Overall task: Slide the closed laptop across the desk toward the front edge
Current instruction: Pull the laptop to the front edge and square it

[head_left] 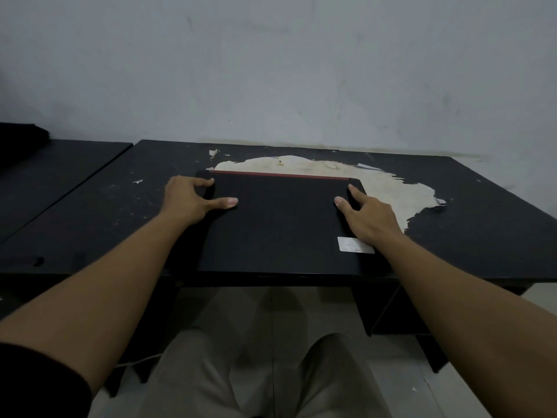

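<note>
A closed black laptop (280,224) with a red strip along its far edge lies flat on the black desk (482,224), its near edge at the desk's front edge. A white sticker (349,244) sits at its near right corner. My left hand (193,200) grips the laptop's far left corner, thumb on the lid and fingers curled over the edge. My right hand (367,215) holds the far right corner the same way, thumb and index finger on the lid.
The desk's black coating is peeled away behind the laptop, baring a large pale patch (401,188). A second black table (54,164) adjoins on the left. A grey wall (271,70) stands right behind the desk. My legs (265,372) are below the front edge.
</note>
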A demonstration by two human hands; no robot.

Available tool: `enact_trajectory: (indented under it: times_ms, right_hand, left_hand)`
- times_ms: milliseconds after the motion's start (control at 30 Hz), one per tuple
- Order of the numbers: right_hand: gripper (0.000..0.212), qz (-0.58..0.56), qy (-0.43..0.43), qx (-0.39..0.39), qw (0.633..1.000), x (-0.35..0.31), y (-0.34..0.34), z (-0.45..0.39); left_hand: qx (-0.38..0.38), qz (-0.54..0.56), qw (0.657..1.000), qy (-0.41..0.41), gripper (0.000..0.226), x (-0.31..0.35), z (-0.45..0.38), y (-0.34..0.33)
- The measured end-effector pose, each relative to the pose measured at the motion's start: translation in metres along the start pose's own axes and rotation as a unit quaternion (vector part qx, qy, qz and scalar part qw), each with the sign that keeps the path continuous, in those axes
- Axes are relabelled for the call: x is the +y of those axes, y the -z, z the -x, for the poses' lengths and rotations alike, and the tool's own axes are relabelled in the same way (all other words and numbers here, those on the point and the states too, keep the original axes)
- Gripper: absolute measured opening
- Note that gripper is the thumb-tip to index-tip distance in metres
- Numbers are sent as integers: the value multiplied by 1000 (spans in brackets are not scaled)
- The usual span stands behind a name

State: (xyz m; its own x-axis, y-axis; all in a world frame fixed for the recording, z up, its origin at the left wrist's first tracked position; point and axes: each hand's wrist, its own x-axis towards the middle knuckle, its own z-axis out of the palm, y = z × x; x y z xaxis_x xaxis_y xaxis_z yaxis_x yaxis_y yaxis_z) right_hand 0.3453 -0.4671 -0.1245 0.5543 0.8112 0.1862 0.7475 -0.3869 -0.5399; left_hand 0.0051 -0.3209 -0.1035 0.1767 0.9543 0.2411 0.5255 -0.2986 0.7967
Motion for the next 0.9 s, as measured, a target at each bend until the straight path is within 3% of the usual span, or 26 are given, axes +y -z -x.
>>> enact_trajectory:
  times_ms: [900]
  right_hand:
    - [75, 218, -10, -49, 975, -4, -3, -6]
  left_hand:
    - [14, -29, 999, 39, 88, -7, 10, -10]
